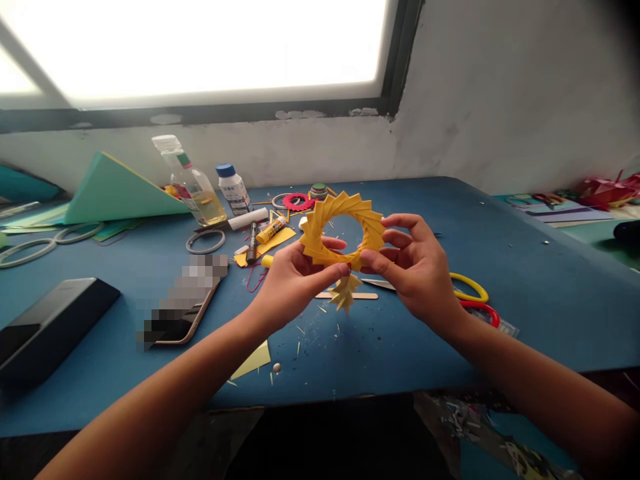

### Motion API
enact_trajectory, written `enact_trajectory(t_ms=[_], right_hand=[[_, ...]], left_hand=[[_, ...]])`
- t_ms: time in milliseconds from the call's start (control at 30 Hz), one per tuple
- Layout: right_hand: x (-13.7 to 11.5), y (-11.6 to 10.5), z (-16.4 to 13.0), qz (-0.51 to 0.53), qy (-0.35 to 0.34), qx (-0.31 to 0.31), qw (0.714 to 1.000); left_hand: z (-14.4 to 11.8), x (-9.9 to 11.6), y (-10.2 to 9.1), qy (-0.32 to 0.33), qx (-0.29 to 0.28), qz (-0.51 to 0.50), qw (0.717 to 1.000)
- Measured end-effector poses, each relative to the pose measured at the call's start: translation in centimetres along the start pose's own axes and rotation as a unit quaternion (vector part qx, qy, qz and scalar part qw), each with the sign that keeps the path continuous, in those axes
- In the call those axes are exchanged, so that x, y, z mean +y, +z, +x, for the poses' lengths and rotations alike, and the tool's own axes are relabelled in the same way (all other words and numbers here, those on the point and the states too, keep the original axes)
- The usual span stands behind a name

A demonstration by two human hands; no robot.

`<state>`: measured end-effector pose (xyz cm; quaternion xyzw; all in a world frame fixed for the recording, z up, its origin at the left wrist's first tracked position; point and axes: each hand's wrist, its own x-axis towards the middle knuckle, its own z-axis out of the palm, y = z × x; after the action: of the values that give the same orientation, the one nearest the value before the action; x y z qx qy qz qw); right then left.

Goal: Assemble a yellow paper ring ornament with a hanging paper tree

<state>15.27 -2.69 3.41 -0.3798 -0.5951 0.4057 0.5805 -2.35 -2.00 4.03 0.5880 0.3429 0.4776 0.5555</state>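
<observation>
A yellow folded-paper ring [344,203] with a pointed, pleated rim is held up above the blue table. My left hand [295,277] grips its lower left side, thumb in front and fingers behind. On the lower right, my right hand [415,267] pinches the ring between thumb and fingers. Beneath the ring hangs a small pale yellow paper piece with pointed tips [345,292]. A bit of red shows where this piece meets the ring. Behind my right hand lie scissors with yellow and red handles [473,288], their blades partly hidden.
A wooden stick [370,296] and paper scraps lie below the ring. Left are a phone [187,313] and a dark box [55,320]. Farther back stand a clear bottle [197,187] and a blue-capped bottle [233,190], near a glue stick [271,230], a black marker [252,241] and a grey ring [205,241].
</observation>
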Motion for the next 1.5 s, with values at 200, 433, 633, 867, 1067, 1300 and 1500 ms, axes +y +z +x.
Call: enact_trajectory(t_ms=[200, 433, 633, 867, 1067, 1300, 1500], right_hand=[[0.3, 0.4, -0.7, -0.036, -0.044, -0.006, 0.998], [0.3, 0.4, -0.6, -0.012, -0.037, -0.006, 0.999], [0.0, 0.1, 0.0, 0.002, 0.007, -0.005, 1.0], [0.0, 0.4, -0.7, -0.024, -0.047, 0.012, 0.999], [-0.2, 0.1, -0.6, -0.003, -0.061, 0.008, 0.998], [0.1, -0.2, -0.3, 0.056, -0.014, -0.095, 0.994], [0.1, 0.1, 1.3, 0.036, 0.002, -0.081, 0.996]], left_hand=[[0.0, -0.2, 0.1, 0.007, 0.02, 0.042, 0.999], [-0.1, -0.4, 0.2, 0.029, 0.006, 0.02, 0.999], [0.0, -0.5, -0.1, 0.031, -0.032, -0.014, 0.999], [0.0, -0.5, 0.1, 0.06, 0.018, 0.0, 0.998], [0.6, -0.2, -0.1, 0.084, 0.041, 0.004, 0.996], [1.1, -0.5, -0.7, 0.025, -0.015, -0.12, 0.992], [1.0, -0.4, -0.4, -0.035, -0.063, -0.192, 0.979]])
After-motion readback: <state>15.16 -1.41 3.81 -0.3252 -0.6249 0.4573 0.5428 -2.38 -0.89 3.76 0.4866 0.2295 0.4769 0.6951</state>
